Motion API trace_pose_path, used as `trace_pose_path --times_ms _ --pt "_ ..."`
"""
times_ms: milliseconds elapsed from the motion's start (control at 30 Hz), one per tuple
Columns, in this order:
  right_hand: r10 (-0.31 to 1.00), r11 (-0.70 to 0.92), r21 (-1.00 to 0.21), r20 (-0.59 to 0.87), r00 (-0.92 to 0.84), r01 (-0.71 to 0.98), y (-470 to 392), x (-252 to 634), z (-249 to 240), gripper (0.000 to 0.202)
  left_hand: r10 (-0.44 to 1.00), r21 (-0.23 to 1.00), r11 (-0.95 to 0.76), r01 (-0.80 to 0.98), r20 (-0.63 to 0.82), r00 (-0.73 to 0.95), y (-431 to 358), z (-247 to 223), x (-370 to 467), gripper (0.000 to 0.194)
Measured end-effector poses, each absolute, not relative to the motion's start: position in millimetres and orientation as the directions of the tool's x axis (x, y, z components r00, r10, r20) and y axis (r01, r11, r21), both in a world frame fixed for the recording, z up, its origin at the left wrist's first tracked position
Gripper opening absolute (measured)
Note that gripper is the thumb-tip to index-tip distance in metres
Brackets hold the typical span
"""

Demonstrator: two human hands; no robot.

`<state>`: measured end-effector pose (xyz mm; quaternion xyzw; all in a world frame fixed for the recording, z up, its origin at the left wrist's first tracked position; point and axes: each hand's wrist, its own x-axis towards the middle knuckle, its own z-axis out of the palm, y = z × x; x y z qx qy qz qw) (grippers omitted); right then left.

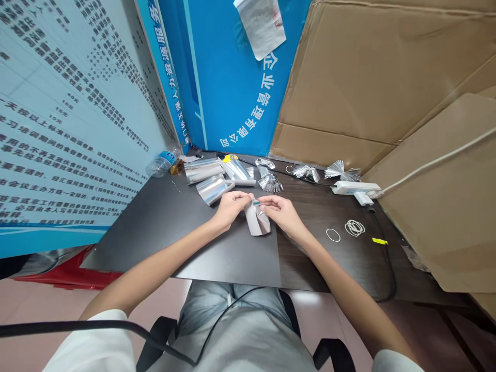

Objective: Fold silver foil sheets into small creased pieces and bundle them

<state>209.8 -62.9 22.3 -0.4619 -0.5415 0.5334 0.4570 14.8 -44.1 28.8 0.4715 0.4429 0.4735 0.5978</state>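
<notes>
Between my two hands, above the dark table, hangs a small sheet of silvery foil point(257, 222), white-grey on its left part and crinkled on its right. My left hand point(231, 207) pinches its top left edge, thumb and fingers together. The fingers of my right hand point(279, 211) are closed on its top right part. Just beyond my hands lie rolled silver foil sheets point(212, 188) and a fanned bundle of cut foil strips point(270, 182).
White rings point(354, 227) and a yellow piece point(380, 241) lie on the right of the table point(302, 263). Behind them sits a power strip point(356, 188) with cables. A plastic bottle point(163, 163) lies at the back left. Cardboard point(387, 67) and blue panels stand behind.
</notes>
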Motion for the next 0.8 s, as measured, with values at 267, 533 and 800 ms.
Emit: trace_pose_path --times_ms 267,533,800 --pt "0.985 -0.121 -0.984 -0.103 -0.137 -0.133 -64 203 23 0.037 0.995 0.988 0.048 -0.145 -0.035 0.091 -43 25 17 0.031" --pt "0.956 -0.235 -0.95 -0.188 -0.227 -0.203 -64 210 29 0.036 0.995 0.994 0.001 -0.114 0.011 0.1 -43 20 18 0.031" --pt "0.963 -0.218 -0.966 -0.189 -0.193 -0.142 -64 206 28 0.039 0.989 0.994 -0.061 -0.088 0.072 0.13 -46 20 17 0.029"
